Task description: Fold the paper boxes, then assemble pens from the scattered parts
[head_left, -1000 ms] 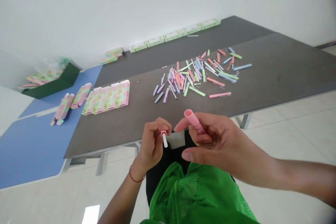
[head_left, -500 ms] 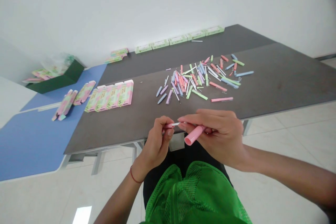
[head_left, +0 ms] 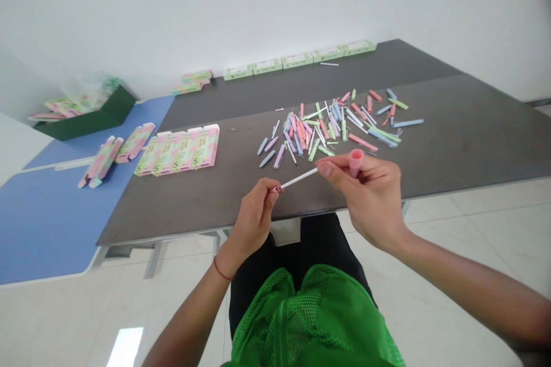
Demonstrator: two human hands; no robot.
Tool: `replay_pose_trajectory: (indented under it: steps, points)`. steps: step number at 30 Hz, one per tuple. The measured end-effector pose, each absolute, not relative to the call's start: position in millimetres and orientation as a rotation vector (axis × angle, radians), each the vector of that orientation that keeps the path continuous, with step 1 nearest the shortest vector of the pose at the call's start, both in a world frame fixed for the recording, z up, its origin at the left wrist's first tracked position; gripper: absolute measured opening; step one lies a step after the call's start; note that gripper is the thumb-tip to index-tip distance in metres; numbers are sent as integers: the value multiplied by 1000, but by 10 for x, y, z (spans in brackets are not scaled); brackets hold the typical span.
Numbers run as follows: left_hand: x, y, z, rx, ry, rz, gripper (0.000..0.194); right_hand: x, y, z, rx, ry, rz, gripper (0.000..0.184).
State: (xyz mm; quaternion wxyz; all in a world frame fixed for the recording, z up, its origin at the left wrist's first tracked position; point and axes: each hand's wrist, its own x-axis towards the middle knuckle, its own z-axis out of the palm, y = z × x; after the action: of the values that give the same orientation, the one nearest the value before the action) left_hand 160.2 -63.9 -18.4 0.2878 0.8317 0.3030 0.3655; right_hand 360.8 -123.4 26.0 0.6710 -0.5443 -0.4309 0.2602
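My left hand [head_left: 253, 215] is closed, pinching a small pink pen tip piece [head_left: 274, 188] at the near table edge. A thin white refill [head_left: 299, 178] runs from that piece up and right to my right hand [head_left: 368, 192]. The right hand's thumb and forefinger pinch the refill's far end, and a pink pen barrel [head_left: 355, 161] stands upright in the same hand, open end up. Both hands hover just above the dark grey table [head_left: 451, 126], in front of a scattered pile of pastel pen parts [head_left: 327, 126].
Pink-and-green flat boxes [head_left: 181, 152] lie in a row left of the pile, more on the blue table [head_left: 43, 223]. A green bin [head_left: 92, 120] sits far left. Green boxes [head_left: 297, 60] line the wall edge. My green mesh vest [head_left: 310, 321] fills the bottom.
The right hand has drawn the white refill out of the pink tip piece, moving up and right, and its pink barrel has turned from pointing down-left to upright. The left hand stayed almost still.
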Motion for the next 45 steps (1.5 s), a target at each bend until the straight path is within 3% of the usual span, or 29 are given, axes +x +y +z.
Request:
replay_pose_trajectory:
  steps: [15, 34, 45]
  points:
    - [1612, -606, -290, 2142, 686, 1084, 16, 3613, -1233, 325, -1087, -827, 778, 10]
    - [1607, -672, -306, 2088, 873, 1062, 21, 3708, -1097, 165, -996, -523, 1072, 24]
    - [1560, -715, -294, 2057, 929, 1033, 24, 3774, -1069, 91, -994, -418, 1214, 43]
